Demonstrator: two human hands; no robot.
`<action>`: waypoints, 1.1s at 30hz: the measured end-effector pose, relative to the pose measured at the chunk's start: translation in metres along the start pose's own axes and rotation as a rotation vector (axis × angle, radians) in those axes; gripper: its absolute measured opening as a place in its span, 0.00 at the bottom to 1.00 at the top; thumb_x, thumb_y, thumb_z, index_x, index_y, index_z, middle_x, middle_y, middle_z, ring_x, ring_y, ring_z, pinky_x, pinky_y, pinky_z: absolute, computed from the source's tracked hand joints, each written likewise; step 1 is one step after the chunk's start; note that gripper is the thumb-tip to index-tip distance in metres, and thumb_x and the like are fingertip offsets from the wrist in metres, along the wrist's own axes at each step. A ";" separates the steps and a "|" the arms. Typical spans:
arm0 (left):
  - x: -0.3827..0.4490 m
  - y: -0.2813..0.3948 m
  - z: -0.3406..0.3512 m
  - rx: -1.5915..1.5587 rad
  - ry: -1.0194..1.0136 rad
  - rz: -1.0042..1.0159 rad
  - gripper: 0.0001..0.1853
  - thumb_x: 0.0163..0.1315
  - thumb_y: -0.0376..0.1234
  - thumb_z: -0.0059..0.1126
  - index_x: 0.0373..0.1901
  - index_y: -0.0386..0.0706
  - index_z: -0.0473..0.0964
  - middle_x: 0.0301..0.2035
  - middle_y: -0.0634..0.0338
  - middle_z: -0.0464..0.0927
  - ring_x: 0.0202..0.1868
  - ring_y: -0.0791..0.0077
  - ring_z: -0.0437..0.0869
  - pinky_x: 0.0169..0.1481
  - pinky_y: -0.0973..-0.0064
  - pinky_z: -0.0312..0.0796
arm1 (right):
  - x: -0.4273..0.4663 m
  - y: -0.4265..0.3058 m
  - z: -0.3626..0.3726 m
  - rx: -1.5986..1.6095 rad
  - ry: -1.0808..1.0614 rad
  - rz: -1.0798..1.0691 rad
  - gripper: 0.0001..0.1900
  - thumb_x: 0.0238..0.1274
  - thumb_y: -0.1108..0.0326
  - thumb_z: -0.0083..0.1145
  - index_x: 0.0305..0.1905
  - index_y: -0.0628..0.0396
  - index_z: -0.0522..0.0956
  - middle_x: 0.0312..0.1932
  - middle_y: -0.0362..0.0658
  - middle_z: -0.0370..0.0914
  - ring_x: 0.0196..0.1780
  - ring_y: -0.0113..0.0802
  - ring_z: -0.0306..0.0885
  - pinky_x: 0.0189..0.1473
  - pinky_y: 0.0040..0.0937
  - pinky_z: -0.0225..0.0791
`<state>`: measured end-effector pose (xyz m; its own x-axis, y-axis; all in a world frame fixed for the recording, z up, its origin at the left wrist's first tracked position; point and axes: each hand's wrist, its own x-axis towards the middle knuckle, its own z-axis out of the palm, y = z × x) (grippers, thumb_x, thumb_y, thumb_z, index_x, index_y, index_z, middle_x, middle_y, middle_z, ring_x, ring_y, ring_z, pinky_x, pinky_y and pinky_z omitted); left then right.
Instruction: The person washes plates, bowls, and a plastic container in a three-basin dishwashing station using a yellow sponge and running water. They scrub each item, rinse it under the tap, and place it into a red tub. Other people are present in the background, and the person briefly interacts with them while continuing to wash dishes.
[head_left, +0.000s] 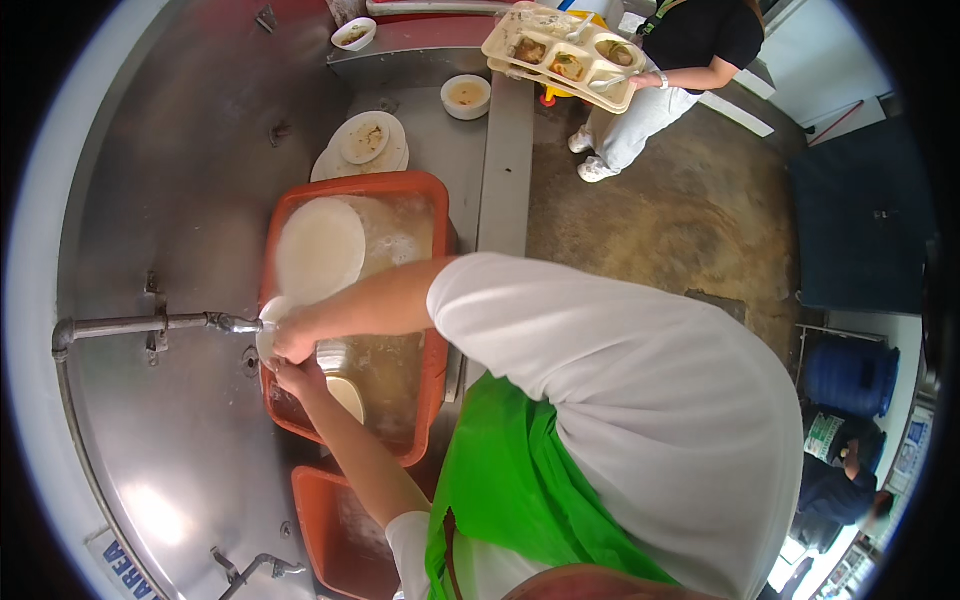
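Observation:
At the faucet (244, 324), a white dish (268, 330) is held over the left edge of an orange plastic basin (439, 300). My right hand (296, 336) grips it from above and partly hides it. Just below, the fingers of my left hand (297, 375) hold its lower edge. Cloudy water fills the basin. A large round white plate (321, 247) lies in it above my right hand, and a cream-coloured container (346, 397) sits near my left forearm.
Stacked plates (375, 169) with food scraps and a bowl of liquid (466, 94) stand beyond the basin. A second orange basin (315, 525) is below. At the counter's end, another person (675, 67) holds compartment trays (562, 56) with leftovers. A second faucet (281, 566) is at lower left.

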<state>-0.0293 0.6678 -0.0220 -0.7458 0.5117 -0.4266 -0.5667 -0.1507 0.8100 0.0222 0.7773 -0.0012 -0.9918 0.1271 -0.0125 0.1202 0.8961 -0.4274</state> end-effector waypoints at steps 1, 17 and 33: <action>0.005 0.001 -0.003 -0.040 0.071 0.011 0.29 0.79 0.47 0.33 0.70 0.33 0.61 0.63 0.44 0.70 0.59 0.47 0.79 0.59 0.49 0.82 | -0.004 0.004 -0.002 -0.072 0.022 -0.025 0.15 0.58 0.58 0.56 0.38 0.55 0.88 0.41 0.51 0.87 0.49 0.47 0.85 0.56 0.47 0.75; 0.011 -0.005 0.030 1.598 -0.328 0.824 0.18 0.60 0.36 0.62 0.49 0.35 0.75 0.42 0.44 0.83 0.44 0.44 0.85 0.48 0.52 0.75 | -0.048 0.023 0.023 1.765 0.383 0.648 0.26 0.76 0.44 0.45 0.68 0.48 0.69 0.63 0.49 0.72 0.62 0.49 0.75 0.55 0.67 0.74; -0.065 0.025 0.037 1.531 -0.610 1.241 0.15 0.75 0.36 0.49 0.49 0.33 0.76 0.41 0.45 0.82 0.45 0.52 0.84 0.51 0.57 0.73 | -0.073 0.057 -0.022 1.980 -0.022 0.332 0.39 0.74 0.30 0.28 0.74 0.48 0.63 0.75 0.52 0.64 0.75 0.55 0.63 0.63 0.70 0.66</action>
<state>0.0176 0.6621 0.0407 -0.0482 0.9186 0.3922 0.9685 -0.0530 0.2431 0.1022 0.8287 -0.0043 -0.9472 0.1400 -0.2885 0.0745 -0.7790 -0.6226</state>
